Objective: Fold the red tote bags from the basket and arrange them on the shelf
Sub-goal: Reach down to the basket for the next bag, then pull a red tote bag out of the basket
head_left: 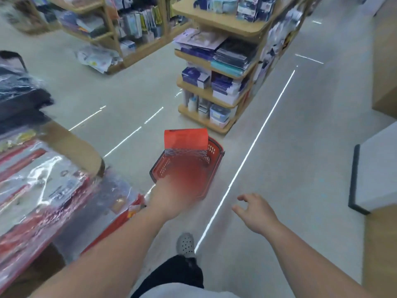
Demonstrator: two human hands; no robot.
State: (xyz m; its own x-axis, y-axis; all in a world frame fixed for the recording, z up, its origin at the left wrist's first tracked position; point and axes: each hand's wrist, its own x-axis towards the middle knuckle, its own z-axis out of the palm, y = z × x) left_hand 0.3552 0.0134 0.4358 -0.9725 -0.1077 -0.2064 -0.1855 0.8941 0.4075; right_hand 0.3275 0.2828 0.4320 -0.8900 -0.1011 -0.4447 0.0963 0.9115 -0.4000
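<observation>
A red plastic basket [211,151] stands on the floor in the aisle ahead of me. A red tote bag in clear wrap [185,139] sticks upright out of its far end. My left hand [171,195] reaches over the near rim of the basket; it is motion-blurred and merges with the red inside, so whether it holds anything is unclear. My right hand [255,212] hovers to the right of the basket above the floor, fingers spread and empty. The shelf [71,145] at my left carries red wrapped packs [38,190].
A wooden shelving unit [217,82] full of stationery stands just beyond the basket. More shelves [111,29] line the back left. A white counter with a dark edge [373,173] is at the right. My foot in a grey clog [185,244] is on the floor below.
</observation>
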